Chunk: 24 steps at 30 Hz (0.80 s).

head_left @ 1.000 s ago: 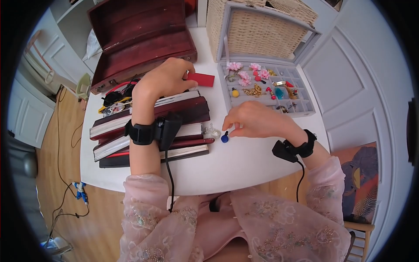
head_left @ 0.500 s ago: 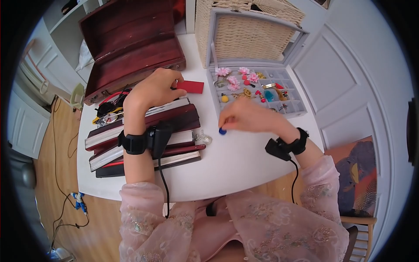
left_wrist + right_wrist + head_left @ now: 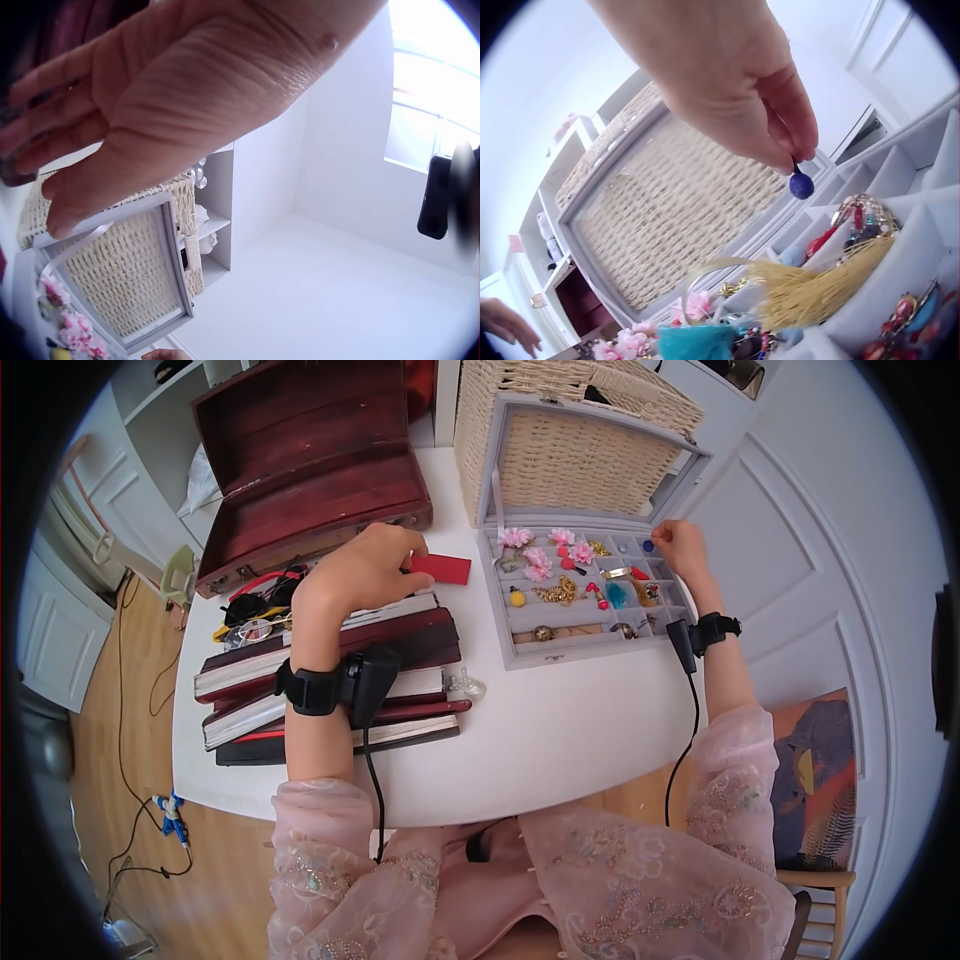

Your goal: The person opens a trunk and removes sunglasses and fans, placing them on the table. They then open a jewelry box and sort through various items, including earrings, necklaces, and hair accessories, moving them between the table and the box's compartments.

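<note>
Between thumb and fingertips my right hand (image 3: 727, 90) pinches a small blue ball (image 3: 802, 186) by its top, above the compartments of a grey jewelry box (image 3: 590, 652). In the head view that hand (image 3: 684, 555) is at the box's back right corner. Pink flowers (image 3: 538, 564), a gold chain piece, a teal tassel (image 3: 697, 343) and a yellow ball (image 3: 517, 598) lie in the box. My left hand (image 3: 360, 572) hangs relaxed over stacked books (image 3: 400, 632), beside a red piece (image 3: 441, 568); whether it touches them is unclear. Its fingers look loosely extended in the left wrist view.
An open dark red case (image 3: 310, 510) stands at the back left, a wicker basket (image 3: 590, 450) behind the jewelry box. Glasses (image 3: 255, 630) and cords lie left of the books. A clear, shiny trinket (image 3: 467, 686) sits at the books' right end.
My right hand has lifted the blue ball off the table and carried it back and right, over the jewelry box. My left hand has stayed near the red piece.
</note>
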Each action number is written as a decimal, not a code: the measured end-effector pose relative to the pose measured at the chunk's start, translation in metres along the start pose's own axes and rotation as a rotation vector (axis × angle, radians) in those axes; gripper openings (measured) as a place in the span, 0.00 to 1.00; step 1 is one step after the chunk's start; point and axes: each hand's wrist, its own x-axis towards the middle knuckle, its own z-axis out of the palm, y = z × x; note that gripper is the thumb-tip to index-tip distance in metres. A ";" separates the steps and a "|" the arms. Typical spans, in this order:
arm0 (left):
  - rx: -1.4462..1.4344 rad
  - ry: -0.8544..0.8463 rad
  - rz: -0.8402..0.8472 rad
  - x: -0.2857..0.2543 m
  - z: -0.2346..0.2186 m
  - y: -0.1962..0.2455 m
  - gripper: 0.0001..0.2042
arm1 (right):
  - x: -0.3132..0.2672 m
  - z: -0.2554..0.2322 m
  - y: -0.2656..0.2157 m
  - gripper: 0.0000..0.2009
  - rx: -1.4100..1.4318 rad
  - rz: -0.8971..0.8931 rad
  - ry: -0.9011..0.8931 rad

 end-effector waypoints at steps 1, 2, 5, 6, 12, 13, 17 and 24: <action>0.002 0.001 0.000 0.000 0.000 0.000 0.19 | 0.001 0.003 0.003 0.04 0.001 0.000 0.002; -0.004 0.003 0.004 0.000 0.001 0.000 0.19 | 0.001 0.005 0.003 0.04 -0.035 -0.021 0.004; -0.004 0.000 -0.008 -0.002 -0.001 0.001 0.19 | 0.001 0.010 0.003 0.05 -0.082 -0.053 0.002; -0.001 -0.008 -0.020 -0.002 -0.002 0.002 0.19 | 0.001 0.011 0.003 0.05 -0.098 -0.060 -0.006; 0.026 0.079 0.070 0.002 0.007 -0.008 0.16 | 0.008 -0.005 -0.016 0.04 -0.176 -0.160 0.026; 0.024 0.074 0.067 0.001 0.007 -0.008 0.16 | 0.007 -0.009 -0.021 0.04 -0.175 -0.160 0.021; 0.015 0.078 0.077 0.001 0.005 -0.009 0.16 | 0.002 -0.027 -0.058 0.05 -0.165 -0.161 0.008; 0.022 0.072 0.080 0.003 0.009 -0.010 0.17 | -0.056 -0.033 -0.170 0.05 0.206 -0.548 -0.277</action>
